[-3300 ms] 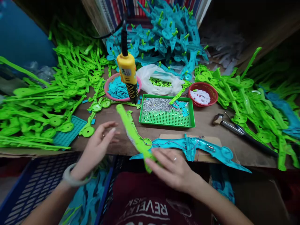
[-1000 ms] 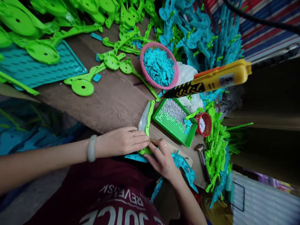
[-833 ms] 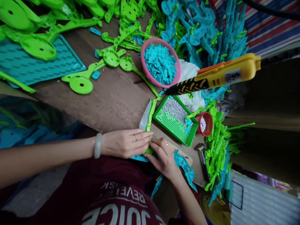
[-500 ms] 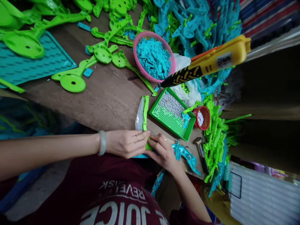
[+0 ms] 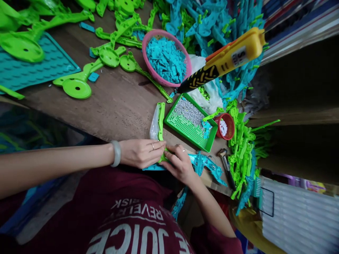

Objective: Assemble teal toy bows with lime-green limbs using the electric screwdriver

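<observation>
Both hands meet at the table's near edge on a bright green plastic part (image 5: pixel 161 121), long and narrow. My left hand (image 5: pixel 141 153), with its fingers pressed together, grips the part's near end from the left. My right hand (image 5: pixel 181 165) pinches the same end from the right; the fingers hide most of that end. Along the part's left side lies a clear plastic piece (image 5: pixel 154 127). Translucent blue plastic parts (image 5: pixel 202 161) lie under and beside my right hand.
A yellow and black electric screwdriver (image 5: pixel 222 63) hangs tip-down over the table. Beyond my hands stand a green tray of small screws (image 5: pixel 196 133), a pink basket of blue pieces (image 5: pixel 145 53) and a red cup (image 5: pixel 231 128). A hammer (image 5: pixel 226 165) lies right. Green and blue parts are heaped around.
The whole view has shifted slightly, so the table things appear a little further left and up. Both hands keep their hold on the green plastic part.
</observation>
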A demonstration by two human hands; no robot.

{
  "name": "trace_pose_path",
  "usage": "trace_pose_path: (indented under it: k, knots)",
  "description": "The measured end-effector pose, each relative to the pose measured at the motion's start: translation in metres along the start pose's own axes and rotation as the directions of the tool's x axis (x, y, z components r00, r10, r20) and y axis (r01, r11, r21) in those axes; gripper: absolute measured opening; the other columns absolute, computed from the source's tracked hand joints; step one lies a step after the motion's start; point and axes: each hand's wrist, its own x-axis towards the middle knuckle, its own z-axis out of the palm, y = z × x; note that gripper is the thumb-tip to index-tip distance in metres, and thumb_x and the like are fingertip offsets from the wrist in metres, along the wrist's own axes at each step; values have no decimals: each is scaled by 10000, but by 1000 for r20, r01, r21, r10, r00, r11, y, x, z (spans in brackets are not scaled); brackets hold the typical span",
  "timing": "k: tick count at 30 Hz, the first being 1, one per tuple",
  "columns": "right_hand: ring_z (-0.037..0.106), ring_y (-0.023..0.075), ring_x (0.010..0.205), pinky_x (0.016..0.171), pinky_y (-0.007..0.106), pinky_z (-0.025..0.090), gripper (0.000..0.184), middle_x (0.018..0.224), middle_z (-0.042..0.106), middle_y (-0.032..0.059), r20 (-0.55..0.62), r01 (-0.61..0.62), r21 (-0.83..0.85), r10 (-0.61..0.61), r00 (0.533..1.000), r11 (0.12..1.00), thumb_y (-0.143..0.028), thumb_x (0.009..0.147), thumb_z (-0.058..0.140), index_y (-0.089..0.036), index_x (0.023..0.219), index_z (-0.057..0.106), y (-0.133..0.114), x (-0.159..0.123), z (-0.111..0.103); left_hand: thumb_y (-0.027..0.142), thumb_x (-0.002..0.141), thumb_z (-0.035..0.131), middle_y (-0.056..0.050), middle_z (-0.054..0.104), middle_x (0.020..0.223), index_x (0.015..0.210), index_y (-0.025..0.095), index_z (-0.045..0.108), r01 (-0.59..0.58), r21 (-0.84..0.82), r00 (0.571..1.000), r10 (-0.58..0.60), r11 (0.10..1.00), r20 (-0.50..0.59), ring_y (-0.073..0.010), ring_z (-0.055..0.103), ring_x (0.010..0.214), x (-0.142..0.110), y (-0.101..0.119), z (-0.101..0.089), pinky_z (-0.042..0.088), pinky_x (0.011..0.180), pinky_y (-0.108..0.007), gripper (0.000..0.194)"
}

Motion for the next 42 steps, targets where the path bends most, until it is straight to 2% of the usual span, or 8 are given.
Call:
trace_pose_path:
  k: [3,7,12,20,26,31,37,42]
  knots:
    - [570,216,1011,863,383,531,249,1164,613,136,-15,22,72,-21,1000,997,-318,949,602,-174,1151,584,3,2,-5,90,951,482,-172,721,1112,1062,114,680,5,76,999,-9,997,49,-275,656,1156,5,0,-2,553,1002,-410,228]
    - [555,227,1076,907,421,518,266,1202,592,135,-3,8,71,-8,1000,997,-320,939,619,-193,1167,567,3,3,-9,112,950,505,-183,665,1222,1155,118,631,99,0,994,-99,995,36,-275,595,1237,7,2,-1,518,1048,-422,240]
    - [553,234,1069,905,427,517,309,1192,595,135,15,-10,57,9,1000,998,-316,951,596,-196,1233,554,2,4,-9,167,943,524,-172,664,1223,1211,117,591,158,-64,987,-156,985,48,-275,589,1239,6,1,2,519,1055,-437,281]
    - [526,221,986,859,398,508,224,1089,593,122,94,-12,40,8,996,999,-362,959,580,-174,1070,633,5,11,-12,136,959,503,-161,720,1131,1048,103,689,34,84,998,-38,996,45,-248,641,1181,5,-2,1,546,1018,-379,209]
    - [524,213,957,844,389,518,258,1068,583,116,78,69,45,-72,994,997,-368,957,581,-168,1119,595,11,10,-12,168,970,485,-130,716,1099,1029,153,680,104,30,986,-107,994,126,-247,630,1178,5,-1,1,530,1023,-396,205]
    - [535,227,991,847,406,522,345,1100,575,135,14,91,8,-91,996,996,-329,932,621,-161,1220,531,13,7,-8,225,943,552,-214,633,1272,1198,76,577,243,98,966,-249,965,61,-298,569,1252,5,7,0,492,1057,-443,296]
    - [559,251,1013,874,450,511,378,1125,581,150,4,131,-60,-131,991,990,-293,917,635,-155,1254,533,17,11,-6,277,839,699,-211,448,1516,1344,76,491,339,69,925,-346,938,156,-311,372,1441,10,4,-7,367,1163,-450,582]
    - [560,242,967,832,420,531,320,1104,583,139,47,136,-101,-132,990,986,-269,926,617,-170,1229,579,14,16,-11,298,908,616,-197,557,1427,1310,64,551,292,126,946,-306,948,110,-287,464,1383,8,1,-4,390,1139,-417,470]
